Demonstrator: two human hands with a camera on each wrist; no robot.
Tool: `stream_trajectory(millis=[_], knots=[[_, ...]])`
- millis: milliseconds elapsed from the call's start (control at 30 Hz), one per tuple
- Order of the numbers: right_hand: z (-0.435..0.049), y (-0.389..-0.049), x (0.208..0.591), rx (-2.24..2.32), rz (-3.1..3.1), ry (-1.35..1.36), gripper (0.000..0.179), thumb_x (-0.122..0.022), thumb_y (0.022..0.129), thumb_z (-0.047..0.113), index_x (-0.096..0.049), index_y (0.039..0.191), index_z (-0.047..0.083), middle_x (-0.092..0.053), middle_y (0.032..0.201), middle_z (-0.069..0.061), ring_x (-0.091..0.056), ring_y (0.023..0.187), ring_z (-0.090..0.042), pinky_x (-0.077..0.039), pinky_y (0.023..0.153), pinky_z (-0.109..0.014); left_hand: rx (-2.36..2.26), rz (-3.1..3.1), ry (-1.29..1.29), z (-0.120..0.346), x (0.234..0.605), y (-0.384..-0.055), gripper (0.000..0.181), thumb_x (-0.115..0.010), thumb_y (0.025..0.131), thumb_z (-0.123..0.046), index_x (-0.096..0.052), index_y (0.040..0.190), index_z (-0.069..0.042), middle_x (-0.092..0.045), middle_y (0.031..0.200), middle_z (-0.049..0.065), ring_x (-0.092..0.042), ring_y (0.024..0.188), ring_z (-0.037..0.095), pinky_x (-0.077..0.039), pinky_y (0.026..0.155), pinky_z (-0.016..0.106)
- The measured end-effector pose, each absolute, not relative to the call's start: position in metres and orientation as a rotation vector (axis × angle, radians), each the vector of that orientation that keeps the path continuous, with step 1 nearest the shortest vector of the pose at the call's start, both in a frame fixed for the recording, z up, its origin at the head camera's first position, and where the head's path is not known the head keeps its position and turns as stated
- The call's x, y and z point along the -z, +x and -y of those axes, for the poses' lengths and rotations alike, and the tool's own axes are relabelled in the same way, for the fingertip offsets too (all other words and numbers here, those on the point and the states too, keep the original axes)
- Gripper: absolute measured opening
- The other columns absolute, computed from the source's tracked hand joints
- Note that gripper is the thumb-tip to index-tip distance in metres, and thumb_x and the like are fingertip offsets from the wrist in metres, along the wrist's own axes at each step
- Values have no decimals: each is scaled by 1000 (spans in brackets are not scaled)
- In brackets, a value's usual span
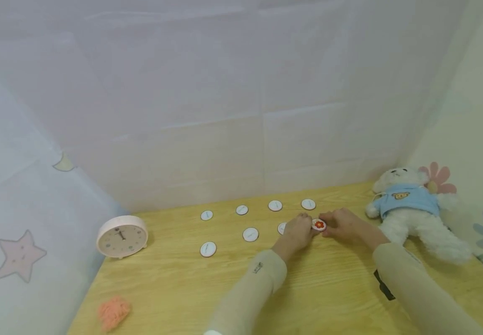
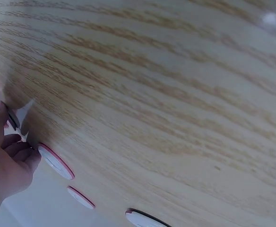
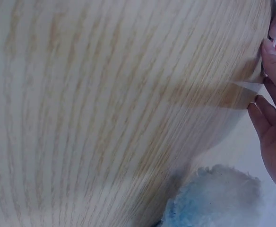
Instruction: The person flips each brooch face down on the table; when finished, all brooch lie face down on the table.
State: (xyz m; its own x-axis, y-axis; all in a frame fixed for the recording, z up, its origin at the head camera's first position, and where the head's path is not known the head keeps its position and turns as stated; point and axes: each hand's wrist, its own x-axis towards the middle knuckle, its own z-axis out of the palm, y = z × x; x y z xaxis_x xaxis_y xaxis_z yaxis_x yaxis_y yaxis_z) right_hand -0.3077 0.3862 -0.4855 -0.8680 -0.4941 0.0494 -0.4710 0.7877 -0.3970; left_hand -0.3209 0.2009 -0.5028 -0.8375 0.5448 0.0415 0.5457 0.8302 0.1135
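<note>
A round disc (image 1: 318, 224) with a red flower on its white face is between my two hands, over the right part of the table. My right hand (image 1: 343, 225) pinches its right edge between thumb and fingers. At the disc's left edge are the curled fingers of my left hand (image 1: 299, 231), gripping it. The left wrist view shows my left hand (image 2: 12, 165) close beside a red-rimmed white disc (image 2: 56, 161). Part of another white disc (image 1: 281, 228) shows behind the left hand. In the right wrist view, my right hand (image 3: 272, 125) is at the edge.
Several white discs with small blue writing lie in two rows, including a back one (image 1: 275, 205) and a front one (image 1: 208, 249). A pink clock (image 1: 122, 236) stands left, an orange fluffy thing (image 1: 114, 313) nearer. A plush toy (image 1: 408, 204) sits right; a black object (image 1: 384, 284) lies beside the right sleeve.
</note>
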Motion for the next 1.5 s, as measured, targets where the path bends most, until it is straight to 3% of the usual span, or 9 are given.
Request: stream_trajectory(millis=[400,733,900,1067,1100,1267,1500], knots=[[-385,-310,486,604,-2955,-810,42,-73,88,15,-62,122,-9,-59,127,-25,-54,117,-47,-42,99,-59,147,2985,-898,-199,502,-322,36,-58,95,-47,-69,113,-18,-59,98,-4,-62,88,8,-53,71,22],[-389,-306,490,723,-3013,-799,30,-60,98,18,-68,119,-2,-66,119,-19,-61,110,-41,-48,93,-56,346,3043,-877,-197,500,-327,39,-40,102,-44,-66,106,-15,-63,94,-4,-62,85,9,-52,72,23],[-387,-308,493,711,-3094,-746,24,-58,99,19,-73,110,3,-73,101,-9,-68,91,-27,-54,81,-46,425,3048,-836,-195,500,-328,29,-51,101,-36,-66,113,-14,-68,99,-4,-66,91,11,-53,73,23],[-383,-310,491,708,-3107,-707,19,-58,99,16,-75,98,6,-69,82,1,-59,70,-12,-51,68,-39,394,2981,-846,-193,503,-328,17,-62,97,-29,-63,107,-16,-67,87,-4,-65,81,11,-51,64,23],[-383,-310,490,706,-3106,-710,18,-58,99,15,-74,96,6,-69,80,1,-58,69,-12,-51,67,-39,392,2960,-857,-193,504,-328,20,-63,96,-28,-62,112,-16,-67,87,-3,-65,81,11,-51,63,23],[-383,-311,490,657,-3128,-710,17,-58,98,12,-73,91,7,-67,78,2,-59,70,-13,-51,67,-41,379,2869,-891,-192,508,-326,41,-65,95,-28,-55,133,-17,-71,90,0,-67,81,12,-51,61,22],[-379,-312,495,651,-3133,-676,18,-62,96,14,-74,105,5,-73,98,-7,-68,93,-30,-54,81,-49,301,2887,-834,-195,509,-326,28,-63,92,-35,-62,115,-19,-72,96,0,-68,86,14,-53,67,23]])
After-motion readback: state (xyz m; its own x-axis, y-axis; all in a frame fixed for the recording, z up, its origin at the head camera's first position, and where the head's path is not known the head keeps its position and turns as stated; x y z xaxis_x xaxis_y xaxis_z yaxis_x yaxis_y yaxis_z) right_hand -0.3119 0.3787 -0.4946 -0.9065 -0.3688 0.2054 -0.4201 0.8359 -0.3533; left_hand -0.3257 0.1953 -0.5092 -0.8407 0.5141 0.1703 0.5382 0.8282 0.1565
